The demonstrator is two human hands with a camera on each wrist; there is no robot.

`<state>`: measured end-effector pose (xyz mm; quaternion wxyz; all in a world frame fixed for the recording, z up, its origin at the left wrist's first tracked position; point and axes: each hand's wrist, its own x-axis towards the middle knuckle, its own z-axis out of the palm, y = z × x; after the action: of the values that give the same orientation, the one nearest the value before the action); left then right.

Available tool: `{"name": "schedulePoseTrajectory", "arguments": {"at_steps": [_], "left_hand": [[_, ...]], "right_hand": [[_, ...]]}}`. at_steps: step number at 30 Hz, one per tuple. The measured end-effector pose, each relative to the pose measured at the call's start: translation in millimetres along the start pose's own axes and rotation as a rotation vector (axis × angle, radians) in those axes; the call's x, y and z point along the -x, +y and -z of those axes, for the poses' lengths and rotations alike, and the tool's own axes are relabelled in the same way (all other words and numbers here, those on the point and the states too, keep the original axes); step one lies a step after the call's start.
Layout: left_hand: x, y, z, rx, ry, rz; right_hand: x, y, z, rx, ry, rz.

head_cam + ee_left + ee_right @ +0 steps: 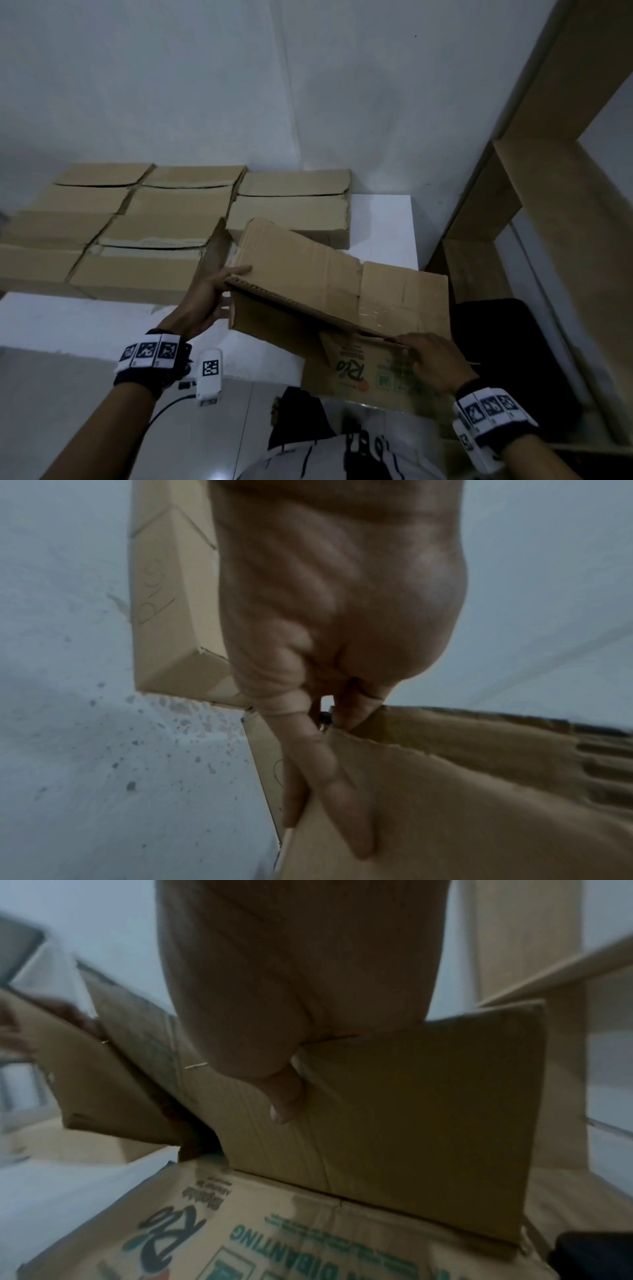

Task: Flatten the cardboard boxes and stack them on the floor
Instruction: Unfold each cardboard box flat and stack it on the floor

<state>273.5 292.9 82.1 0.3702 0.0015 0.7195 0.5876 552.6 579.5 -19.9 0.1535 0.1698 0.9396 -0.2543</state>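
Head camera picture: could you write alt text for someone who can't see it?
Two hands, the left hand and right hand, hold a partly collapsed cardboard box by opposite edges above a white table. Behind it, closed cardboard boxes sit in rows against a pale wall.

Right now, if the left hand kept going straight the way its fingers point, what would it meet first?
The left hand already holds the partly collapsed brown cardboard box; beyond it, probably the closed brown cardboard box on the white table, though depth is unclear.

Left wrist: dark band (150, 359) is carrying white square-code tags.
Right wrist: matching tagged band (493, 416) is showing.
Torso: white, dark-patterned shirt (342, 455) is showing.
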Motion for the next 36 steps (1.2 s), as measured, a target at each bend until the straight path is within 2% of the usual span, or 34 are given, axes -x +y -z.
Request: {"name": "schedulePoseTrajectory", "arguments": {"at_steps": [3, 5, 7, 9, 11, 14, 17, 20, 25, 27, 30, 33, 36], "left_hand": [[6.7, 5.8, 2.5, -0.023, -0.013, -0.048], [12.2, 9.5, 5.9, -0.047, -0.142, -0.123], [19.2, 13.1, 8.4, -0.206, -0.217, -0.239], [20.5, 16.2, 7.2, -0.381, -0.212, -0.36], [17.5, 21.5, -0.1, -0.512, -0.136, -0.479], [5.6, 27.0, -1.9, -0.755, 0.127, -0.705], [-6.3, 29.9, -0.4, -0.831, 0.191, -0.809], [-4.4, 39.2, -11.6, -0.828, 0.192, -0.951], [6.0, 62.4, -37.8, -0.851, 0.327, -1.181], [9.5, 73.2, -48.6, -0.817, 0.36, -1.219], [12.1, 87.2, -66.1, -0.735, 0.339, -1.283], [10.7, 94.4, -82.8, -0.672, 0.33, -1.276], [8.4, 97.6, -94.2, -0.568, 0.304, -1.245]], "right_hand": [[0.6, 0.9, 12.6, -0.059, 0.011, -0.025], [0.6, 6.5, 22.8, -0.094, 0.011, -0.037], [-1.3, 16.0, 30.6, -0.103, 0.037, -0.039], [-4.3, 23.0, 39.0, -0.107, 0.055, -0.056], [-5.8, 24.4, 48.3, -0.087, 0.071, -0.067], [-0.9, 19.0, 59.7, -0.118, 0.107, -0.053], [5.3, 16.2, 67.0, -0.149, 0.165, -0.022], [8.4, 13.5, 66.2, -0.18, 0.282, 0.0], [12.3, 5.3, 37.5, -0.186, 0.365, 0.004], [16.1, 0.0, 24.9, -0.149, 0.411, 0.0], [15.0, -11.2, -0.6, -0.002, 0.572, 0.001], [8.3, -17.9, -25.2, -0.005, 0.531, -0.15], [-1.3, -16.7, -30.4, -0.034, 0.611, -0.21]]}}
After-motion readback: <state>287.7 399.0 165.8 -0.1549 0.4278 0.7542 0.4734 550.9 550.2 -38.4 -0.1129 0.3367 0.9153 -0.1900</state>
